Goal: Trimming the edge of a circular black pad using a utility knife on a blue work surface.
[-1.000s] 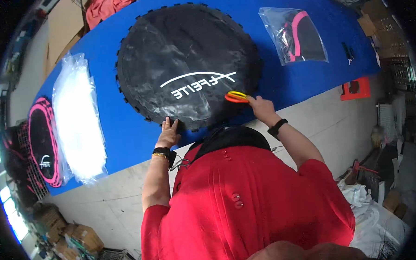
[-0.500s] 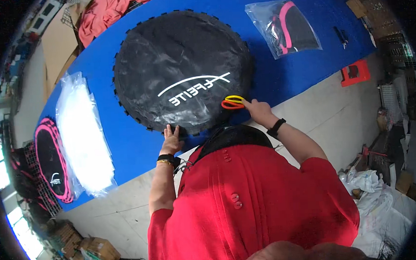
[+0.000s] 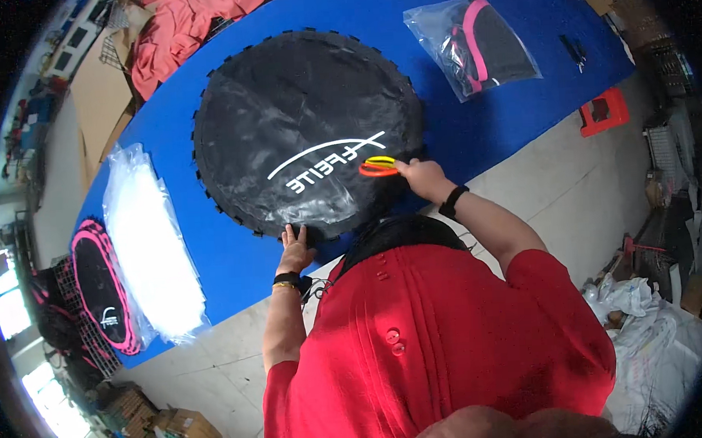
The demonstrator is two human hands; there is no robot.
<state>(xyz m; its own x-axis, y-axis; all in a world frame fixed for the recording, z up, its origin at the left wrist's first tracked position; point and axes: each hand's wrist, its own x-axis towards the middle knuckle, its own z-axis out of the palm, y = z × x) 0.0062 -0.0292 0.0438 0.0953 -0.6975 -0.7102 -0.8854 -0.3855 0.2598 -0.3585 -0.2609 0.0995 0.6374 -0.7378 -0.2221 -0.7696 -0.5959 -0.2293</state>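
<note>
A round black fabric mat (image 3: 283,104) with small tabs around its rim and a white printed mark lies flat on the blue table. On its near edge rests my left hand (image 3: 296,255), fingers stretched out and slightly apart. My right hand (image 3: 428,180) is closed around the far end of a pair of scissors (image 3: 378,167), leaving the yellow and red handle loops sticking out to the left over the mat. The blades are hidden in my fist.
Left on the blue table (image 3: 228,275) lie a stack of clear plastic bags (image 3: 155,243) and black pink-edged mats (image 3: 99,285). At the far right are a bagged pink-and-black piece (image 3: 492,44) and a small dark tool (image 3: 573,51). A red plastic stool (image 3: 605,112) stands beyond the edge.
My right hand has shifted slightly left with the scissors, bringing the handle loops further over the mat. My left hand stays at the near edge. The whole view has shifted a little.
</note>
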